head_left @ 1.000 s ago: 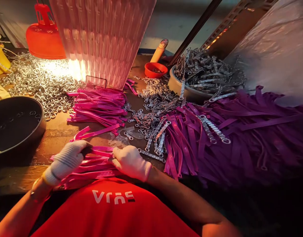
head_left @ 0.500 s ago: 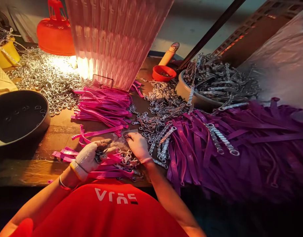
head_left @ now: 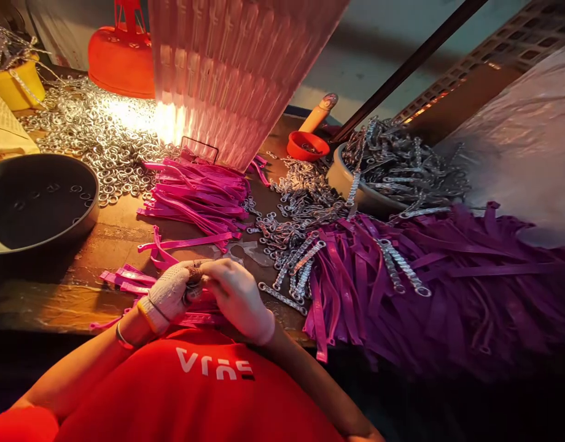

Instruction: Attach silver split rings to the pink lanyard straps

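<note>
The left hand (head_left: 169, 293), gloved, is curled round small metal bits (head_left: 191, 293). The right hand (head_left: 240, 299) meets it at the fingertips; whether it pinches anything, I cannot tell. Beneath both, pink straps (head_left: 124, 280) lie along the worktop's (head_left: 121, 236) near edge. A second pink stack (head_left: 194, 199) lies beyond, before a clear ribbed panel (head_left: 227, 80). A dark bowl (head_left: 93, 218) sits at the left edge; rings (head_left: 112, 159) fill the far left corner under a red lamp (head_left: 121, 64). Rightward are loose links (head_left: 305, 196), a basin (head_left: 338, 178) piled with more, and purple straps (head_left: 430, 288) draped over the near edge.
</note>
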Demonstrator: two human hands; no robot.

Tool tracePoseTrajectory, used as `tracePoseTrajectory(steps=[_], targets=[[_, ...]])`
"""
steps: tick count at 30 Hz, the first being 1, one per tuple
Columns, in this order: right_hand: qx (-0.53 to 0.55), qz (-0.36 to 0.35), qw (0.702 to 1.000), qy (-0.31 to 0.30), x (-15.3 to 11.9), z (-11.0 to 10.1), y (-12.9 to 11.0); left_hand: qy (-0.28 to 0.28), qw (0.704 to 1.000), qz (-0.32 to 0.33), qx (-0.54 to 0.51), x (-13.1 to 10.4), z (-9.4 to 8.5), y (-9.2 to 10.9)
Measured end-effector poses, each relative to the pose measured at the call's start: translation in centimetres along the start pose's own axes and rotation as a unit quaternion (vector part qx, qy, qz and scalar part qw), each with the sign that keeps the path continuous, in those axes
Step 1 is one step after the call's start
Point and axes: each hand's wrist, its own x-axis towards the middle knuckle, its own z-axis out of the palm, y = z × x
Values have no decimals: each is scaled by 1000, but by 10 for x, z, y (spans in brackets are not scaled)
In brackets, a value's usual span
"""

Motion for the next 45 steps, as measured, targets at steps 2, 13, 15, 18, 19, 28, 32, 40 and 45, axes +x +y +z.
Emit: tracePoseTrajectory(steps=[2, 13, 15, 18, 19, 28, 32, 40, 45], targets=[[95, 110, 987, 68, 2, -2, 3, 12, 999, -1, 35, -6, -3, 4], [198, 247, 945, 85, -4, 20, 7, 96, 990, 16, 101, -16, 2, -10], [123, 207, 969, 57, -4, 12, 9, 89, 984, 24, 155, -16, -2, -7], [7, 106, 994, -11, 1, -3, 11, 46, 964, 30, 259, -15, -8, 4], [-10, 67, 996, -51, 5, -7, 12, 29, 956, 28, 292, -15, -10, 9], [-214, -32, 967, -132, 15, -16, 10, -24, 972, -62, 224, -12, -3, 16], [-235, -83, 962, -107, -2, -23, 13, -22, 983, -138, 118, -2, 7, 8], [-24, 230, 968, 97, -27, -23, 43, 28, 803, 147, 576, 96, 1, 22], [68, 258, 956, 120, -20, -23, 53, 62, 705, 120, 696, 135, 2, 17]])
